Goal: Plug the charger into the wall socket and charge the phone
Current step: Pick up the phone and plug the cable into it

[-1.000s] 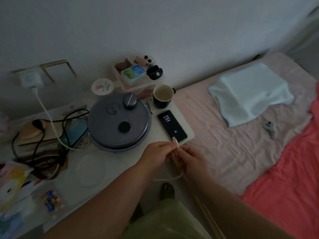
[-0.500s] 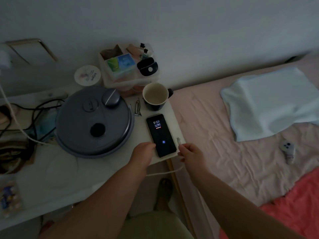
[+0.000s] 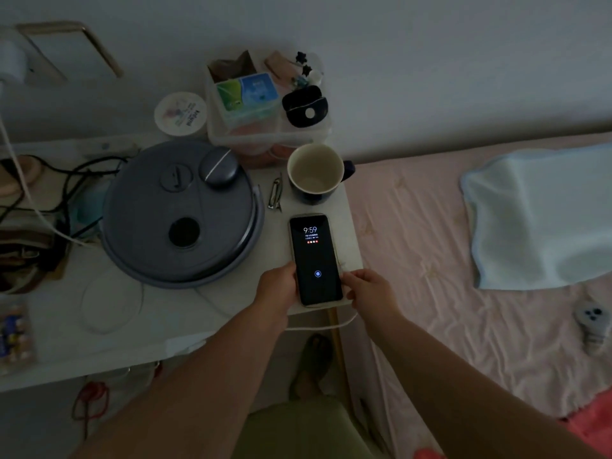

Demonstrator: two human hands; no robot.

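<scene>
The phone lies face up near the right front corner of the white table, its screen lit and showing 9:59. My left hand grips its lower left edge. My right hand is against the phone's lower right edge, closed on the end of the white charging cable, which sags in a loop below the table edge. The connector itself is hidden by my fingers. The white charger sits in the wall socket at the far left, and its cord runs down onto the table.
A round grey appliance fills the table's middle. Behind the phone stand a dark mug, a hair clip, a clear organiser box and a round white tub. Black cables tangle at left. The pink-sheeted bed adjoins on the right.
My left hand has let go of the cable end and taken hold of the phone's lower left edge. My right hand carried the cable end to the phone's right side. The view moved closer.
</scene>
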